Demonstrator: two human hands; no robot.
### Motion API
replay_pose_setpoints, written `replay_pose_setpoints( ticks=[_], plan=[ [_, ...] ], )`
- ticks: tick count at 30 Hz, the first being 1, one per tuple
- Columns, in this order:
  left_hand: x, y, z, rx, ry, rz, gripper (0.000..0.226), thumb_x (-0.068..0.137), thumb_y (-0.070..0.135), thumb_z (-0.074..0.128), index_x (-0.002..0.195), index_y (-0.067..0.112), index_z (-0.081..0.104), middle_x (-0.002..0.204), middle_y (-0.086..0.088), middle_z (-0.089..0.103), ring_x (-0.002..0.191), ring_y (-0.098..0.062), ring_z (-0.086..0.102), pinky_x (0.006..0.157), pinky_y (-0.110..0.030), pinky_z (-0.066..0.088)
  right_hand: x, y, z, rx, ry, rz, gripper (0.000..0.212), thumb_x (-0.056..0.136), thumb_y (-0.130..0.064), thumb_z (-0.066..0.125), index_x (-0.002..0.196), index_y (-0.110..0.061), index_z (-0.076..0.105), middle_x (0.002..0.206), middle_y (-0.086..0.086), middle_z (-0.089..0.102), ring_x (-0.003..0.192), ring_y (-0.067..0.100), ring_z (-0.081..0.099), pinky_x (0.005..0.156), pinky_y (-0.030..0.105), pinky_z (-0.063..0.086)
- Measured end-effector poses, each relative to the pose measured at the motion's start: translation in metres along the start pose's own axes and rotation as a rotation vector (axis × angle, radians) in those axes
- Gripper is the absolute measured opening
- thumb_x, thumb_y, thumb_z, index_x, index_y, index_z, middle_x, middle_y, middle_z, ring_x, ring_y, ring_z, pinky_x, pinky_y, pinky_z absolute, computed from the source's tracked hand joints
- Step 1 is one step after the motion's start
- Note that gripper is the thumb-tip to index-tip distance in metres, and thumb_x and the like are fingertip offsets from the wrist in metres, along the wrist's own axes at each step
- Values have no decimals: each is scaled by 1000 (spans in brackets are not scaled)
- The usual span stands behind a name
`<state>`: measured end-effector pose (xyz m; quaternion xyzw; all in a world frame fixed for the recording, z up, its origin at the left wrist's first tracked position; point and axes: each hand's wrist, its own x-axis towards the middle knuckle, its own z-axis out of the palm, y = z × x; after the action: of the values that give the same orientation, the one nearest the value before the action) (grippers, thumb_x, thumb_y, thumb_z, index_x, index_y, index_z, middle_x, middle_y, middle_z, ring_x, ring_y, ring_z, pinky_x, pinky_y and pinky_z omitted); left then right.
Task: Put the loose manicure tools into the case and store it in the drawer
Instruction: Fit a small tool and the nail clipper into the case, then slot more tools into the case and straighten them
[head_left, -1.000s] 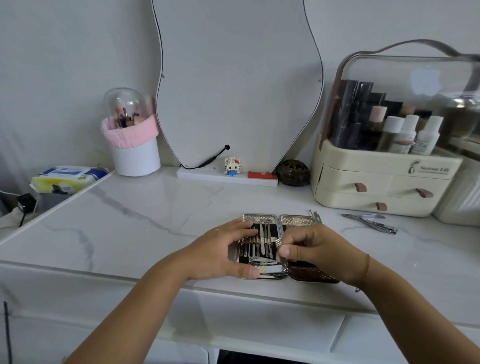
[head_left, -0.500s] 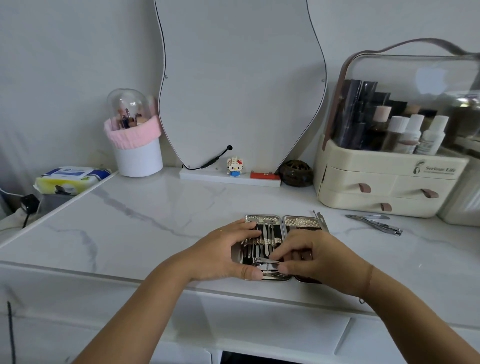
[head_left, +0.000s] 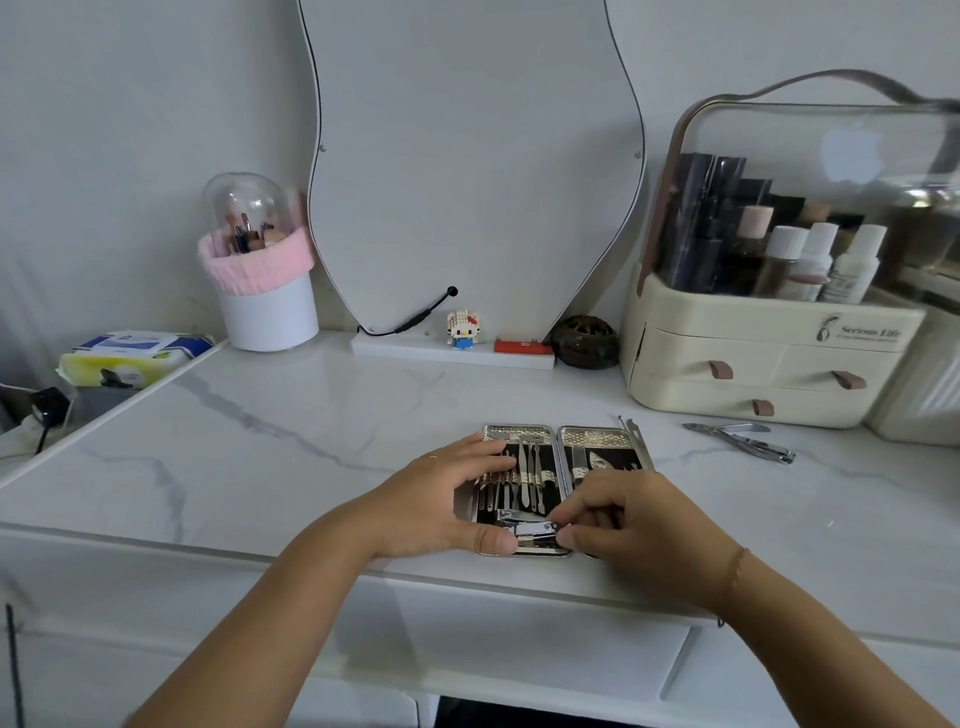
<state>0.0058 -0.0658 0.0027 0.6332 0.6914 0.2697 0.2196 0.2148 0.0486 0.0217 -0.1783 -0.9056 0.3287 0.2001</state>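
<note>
Steel nail clipper (head_left: 530, 531), pinched in our right hand (head_left: 634, 525), lies at the near end of the open case (head_left: 519, 432). Our left hand (head_left: 441, 499) presses the case's left half, fingers straight.

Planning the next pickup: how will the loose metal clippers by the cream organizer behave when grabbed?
The clippers look like thin polished steel, so probably stiff and light. Lying flat on the glossy marble top, they'd likely slide rather than roll, and may be fiddly to pinch.
</note>
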Motion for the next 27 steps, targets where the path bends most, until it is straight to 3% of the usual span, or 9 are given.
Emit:
replay_pose_setpoints(
  ticks=[5, 12, 17, 20, 23, 27],
  plan=[
    [1, 0, 0, -2, 1, 3, 90, 63, 64, 73, 141, 38, 35, 150, 29, 19, 135, 17, 1, 117, -26, 7, -5, 0, 4, -119, 55, -87, 11, 77, -15, 74, 86, -21, 76, 63, -13, 52, 62, 3, 49, 60, 10, 35],
    [1, -3, 1, 13, 14, 25, 90, 62, 65, 72, 140, 37, 36, 150, 27, 20, 136, 16, 1, 117, -26, 8, -4, -6, 10, -153, 70, -100, 8, 78, -17, 73, 85, -18, 77, 62, -15, 48, 62, -2, 48, 60, 10, 32],
    [4, -4, -1, -4, -9, 43, 87, 65, 65, 70, 140, 37, 37, 151, 25, 21, 138, 13, 3, 117, -27, 8, -9, -3, 1, -2, 107, -19, 5, 77, -22, 74, 79, -26, 74, 68, -8, 62, 63, 5, 52, 59, 11, 38],
    [6, -4, -9, -135, -62, 39, 72, 71, 63, 62, 135, 37, 44, 147, 22, 30, 134, 14, 19, 110, -14, 17, -7, 17, -29, 16, 267, 83, 6, 78, -24, 72, 78, -30, 72, 72, -12, 69, 66, 1, 60, 60, 6, 44],
    [18, -5, -17, -212, 74, -8, 52, 77, 55, 60, 125, 34, 55, 129, 25, 48, 117, 21, 38, 85, 6, 27, 0, 47, -68, -68, 398, 219, 8, 81, -23, 69, 79, -31, 69, 78, -14, 70, 73, -4, 63, 64, 5, 46],
    [49, -5, -16, -73, 214, -29, 45, 86, 50, 56, 126, 29, 55, 128, 21, 48, 119, 3, 41, 94, -15, 29, 20, 77, -81, -100, 341, 339, 6, 82, -21, 68, 85, -21, 74, 82, -5, 72, 81, 8, 64, 69, 15, 45]
  ],
)
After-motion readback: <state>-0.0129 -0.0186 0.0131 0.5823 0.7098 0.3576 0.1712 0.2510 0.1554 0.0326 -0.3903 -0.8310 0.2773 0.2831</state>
